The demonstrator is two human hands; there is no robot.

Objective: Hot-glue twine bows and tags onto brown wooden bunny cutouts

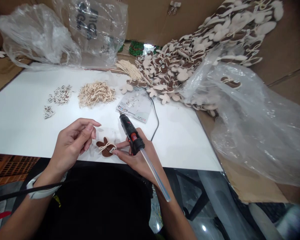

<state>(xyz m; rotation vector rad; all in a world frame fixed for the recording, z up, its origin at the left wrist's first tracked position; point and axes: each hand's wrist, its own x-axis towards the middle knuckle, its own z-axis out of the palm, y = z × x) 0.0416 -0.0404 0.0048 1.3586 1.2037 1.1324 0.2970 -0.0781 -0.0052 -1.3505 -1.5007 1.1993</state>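
A small brown felt cut-out with rounded lobes (107, 152), tied with a cream cord bow and bearing a little white label, is at the near edge of the white tabletop (180, 140). Take it as the clock's centre, twelve being away from the person. Its lobes fan towards ten and twelve; its labelled side faces three. It is nearly as broad as long, so a single long axis is hard to tell.

The right hand (140, 155) has its thumb and a finger closed at the labelled side, and also grips a black glue gun with an orange-red part (130, 130). The gun's long axis slants from eleven to five: the nozzle points to eleven, and the clear glue stick (155, 175) trails to five over the forearm.

The left hand (76, 138), between nine and ten, is half curled, thumb against the fingers; whether it pinches anything small cannot be told.

A loose pile of cream cord bows (96, 94) lies between eleven and twelve, small white-and-dark labels (61, 95) near ten, a grey printed packet (136, 103) past one, and a heap of brown and cream felt cut-outs (170, 70) farther out, between one and two.
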